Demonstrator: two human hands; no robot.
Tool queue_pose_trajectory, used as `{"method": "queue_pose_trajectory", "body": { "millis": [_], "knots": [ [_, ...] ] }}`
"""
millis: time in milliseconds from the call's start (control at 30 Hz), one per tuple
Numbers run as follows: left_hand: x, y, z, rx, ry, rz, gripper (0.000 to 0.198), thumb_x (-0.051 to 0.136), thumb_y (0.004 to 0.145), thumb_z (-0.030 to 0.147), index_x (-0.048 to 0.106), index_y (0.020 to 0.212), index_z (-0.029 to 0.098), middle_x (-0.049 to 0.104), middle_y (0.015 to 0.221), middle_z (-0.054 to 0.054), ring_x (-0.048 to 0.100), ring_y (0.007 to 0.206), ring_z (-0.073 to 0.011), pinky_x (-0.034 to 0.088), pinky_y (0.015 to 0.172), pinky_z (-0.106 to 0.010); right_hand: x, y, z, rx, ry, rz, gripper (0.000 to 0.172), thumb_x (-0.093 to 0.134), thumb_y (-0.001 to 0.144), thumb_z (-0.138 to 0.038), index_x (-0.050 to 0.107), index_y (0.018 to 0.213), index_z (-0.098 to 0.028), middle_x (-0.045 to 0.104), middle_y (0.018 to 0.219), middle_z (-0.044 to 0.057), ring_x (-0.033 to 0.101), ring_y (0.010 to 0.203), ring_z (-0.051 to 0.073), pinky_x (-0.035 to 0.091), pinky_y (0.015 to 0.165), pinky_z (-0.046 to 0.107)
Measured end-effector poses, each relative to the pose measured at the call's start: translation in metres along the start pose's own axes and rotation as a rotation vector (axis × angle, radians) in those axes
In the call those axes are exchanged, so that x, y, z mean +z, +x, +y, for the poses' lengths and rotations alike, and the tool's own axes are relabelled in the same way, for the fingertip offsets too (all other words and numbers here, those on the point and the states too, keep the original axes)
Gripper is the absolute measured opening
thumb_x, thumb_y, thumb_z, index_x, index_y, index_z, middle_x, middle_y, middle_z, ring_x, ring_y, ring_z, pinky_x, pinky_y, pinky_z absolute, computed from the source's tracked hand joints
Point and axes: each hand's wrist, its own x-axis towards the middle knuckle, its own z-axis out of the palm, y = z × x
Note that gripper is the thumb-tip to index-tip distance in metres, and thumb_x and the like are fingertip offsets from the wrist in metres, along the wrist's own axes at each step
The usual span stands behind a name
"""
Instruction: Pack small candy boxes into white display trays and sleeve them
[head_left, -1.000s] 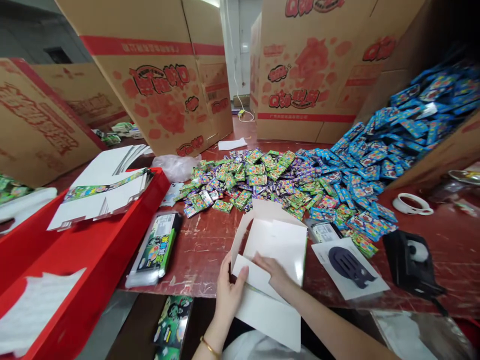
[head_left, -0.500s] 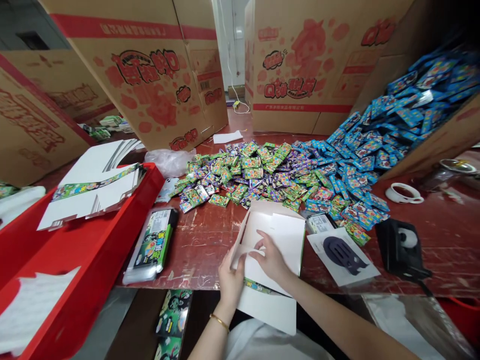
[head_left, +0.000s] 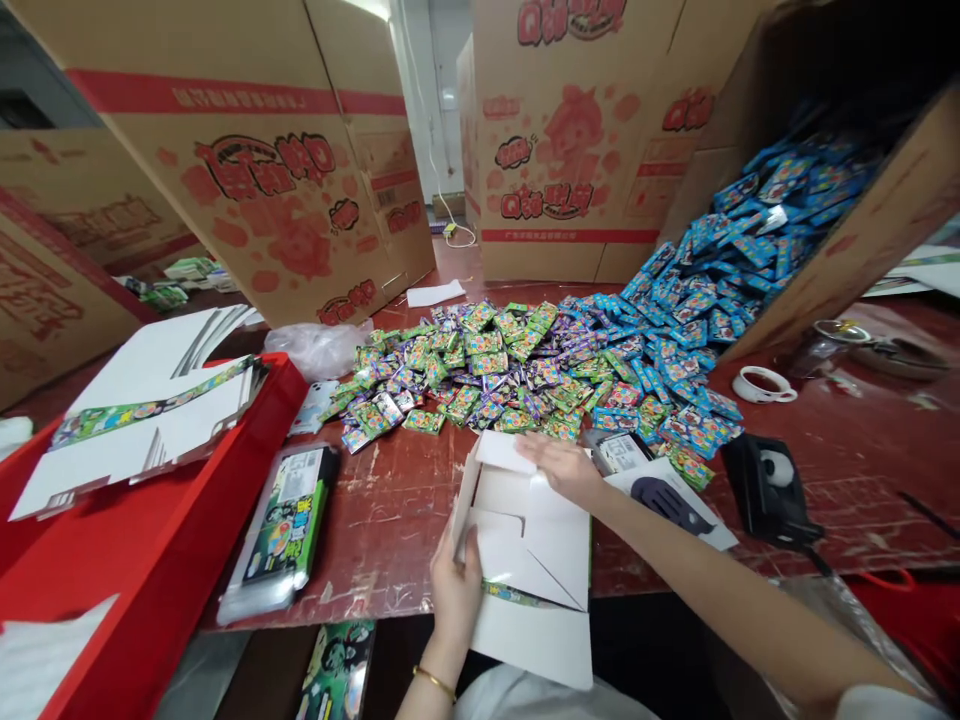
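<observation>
A white cardboard box (head_left: 536,540) with its flaps open lies at the near edge of the red table (head_left: 397,500). My left hand (head_left: 457,590) grips the box's near left side, thumb on the inside. My right hand (head_left: 562,465) lies flat with fingers stretched across the box's far flap. Just beyond the box spreads a heap of small green and purple packets (head_left: 480,365), joined on the right by blue packets (head_left: 697,300) spilling from a tipped carton (head_left: 862,240).
A red crate (head_left: 150,560) with flat white box blanks (head_left: 150,400) stands at the left. A shrink-wrapped green box (head_left: 281,525) lies beside it. A black tape dispenser (head_left: 769,485), a tape ring (head_left: 757,383) and a card with a dark shape (head_left: 671,500) sit right. Large printed cartons (head_left: 285,180) stand behind.
My right hand moved from the box's near flap up to its far flap. The near flap is now folded in. My left hand slid along the near left side.
</observation>
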Motion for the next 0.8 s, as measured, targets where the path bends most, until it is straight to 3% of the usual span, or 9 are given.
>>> {"method": "queue_pose_trajectory", "body": {
  "millis": [100, 200, 267, 333, 433, 533, 633, 733, 800],
  "knots": [
    [-0.006, 0.003, 0.005, 0.158, 0.126, -0.035, 0.06, 0.044, 0.086, 0.012, 0.026, 0.143, 0.024, 0.039, 0.143, -0.011, 0.04, 0.129, -0.0241, 0.04, 0.103, -0.039, -0.006, -0.007, -0.001, -0.092, -0.078, -0.198, 0.049, 0.032, 0.086, -0.003, 0.054, 0.126, -0.023, 0.049, 0.136, 0.005, 0.035, 0.132, 0.02, 0.037, 0.105, 0.043],
    [-0.015, 0.012, 0.009, 0.504, 0.406, -0.154, 0.074, 0.037, 0.081, -0.004, 0.018, 0.144, 0.03, 0.015, 0.153, -0.008, 0.028, 0.135, -0.0251, 0.043, 0.101, -0.041, -0.021, -0.003, -0.004, -0.155, -0.092, -0.388, 0.043, 0.05, 0.088, -0.03, 0.049, 0.13, -0.023, 0.03, 0.148, 0.01, 0.017, 0.139, 0.03, 0.03, 0.105, 0.054],
    [-0.022, 0.019, 0.013, 0.756, 0.497, -0.301, 0.079, 0.035, 0.076, -0.009, 0.018, 0.144, 0.029, 0.014, 0.153, -0.007, 0.024, 0.137, -0.027, 0.041, 0.102, -0.046, -0.028, -0.001, -0.006, -0.183, -0.067, -0.427, 0.049, 0.058, 0.081, -0.046, 0.054, 0.125, -0.025, 0.023, 0.15, 0.009, 0.011, 0.139, 0.034, 0.024, 0.105, 0.06],
    [-0.027, 0.028, 0.017, 0.91, 0.517, -0.497, 0.081, 0.035, 0.074, -0.011, 0.017, 0.144, 0.025, 0.02, 0.151, -0.008, 0.02, 0.138, -0.0281, 0.036, 0.105, -0.052, -0.03, -0.003, -0.008, -0.178, -0.036, -0.401, 0.036, 0.058, 0.082, -0.042, 0.062, 0.114, -0.028, 0.028, 0.149, 0.005, 0.013, 0.139, 0.033, 0.021, 0.107, 0.06],
    [-0.03, 0.039, 0.029, 0.923, 0.496, -0.677, 0.077, 0.036, 0.076, -0.008, 0.017, 0.144, 0.023, 0.025, 0.15, -0.009, 0.019, 0.138, -0.027, 0.035, 0.106, -0.051, -0.027, -0.014, -0.01, -0.043, -0.005, -0.218, 0.027, 0.049, 0.087, -0.026, 0.065, 0.108, -0.026, 0.041, 0.142, 0.003, 0.027, 0.136, 0.025, 0.029, 0.107, 0.051],
    [-0.025, 0.048, 0.042, 0.827, 0.351, -0.516, 0.076, 0.032, 0.078, -0.008, 0.01, 0.145, 0.023, 0.019, 0.151, -0.011, 0.02, 0.138, -0.0252, 0.036, 0.106, -0.048, -0.023, -0.024, -0.013, 0.096, -0.028, -0.078, 0.036, 0.048, 0.086, -0.026, 0.056, 0.121, -0.025, 0.043, 0.141, 0.005, 0.033, 0.133, 0.024, 0.033, 0.106, 0.049],
    [-0.017, 0.053, 0.048, 0.848, 0.352, -0.463, 0.075, 0.029, 0.079, -0.008, 0.013, 0.145, 0.022, 0.024, 0.15, -0.01, 0.017, 0.139, -0.0257, 0.031, 0.109, -0.05, -0.024, -0.027, -0.017, 0.101, -0.058, -0.108, 0.046, 0.051, 0.084, -0.029, 0.048, 0.13, -0.027, 0.038, 0.144, 0.004, 0.029, 0.135, 0.026, 0.03, 0.107, 0.052],
    [-0.01, 0.053, 0.049, 0.955, 0.456, -0.621, 0.071, 0.031, 0.081, -0.006, 0.022, 0.143, 0.026, 0.035, 0.146, -0.005, 0.015, 0.139, -0.0248, 0.027, 0.11, -0.05, -0.026, -0.026, -0.018, 0.064, -0.085, -0.151, 0.049, 0.051, 0.084, -0.027, 0.046, 0.132, -0.027, 0.034, 0.146, 0.004, 0.026, 0.136, 0.027, 0.03, 0.107, 0.052],
    [-0.007, 0.051, 0.053, 0.937, 0.499, -0.727, 0.066, 0.034, 0.083, -0.001, 0.023, 0.142, 0.026, 0.034, 0.146, -0.004, 0.016, 0.139, -0.0245, 0.025, 0.111, -0.05, -0.028, -0.024, -0.017, 0.048, -0.111, -0.165, 0.049, 0.049, 0.083, -0.023, 0.045, 0.132, -0.026, 0.032, 0.147, 0.005, 0.025, 0.137, 0.028, 0.03, 0.106, 0.053]
  ]
}}
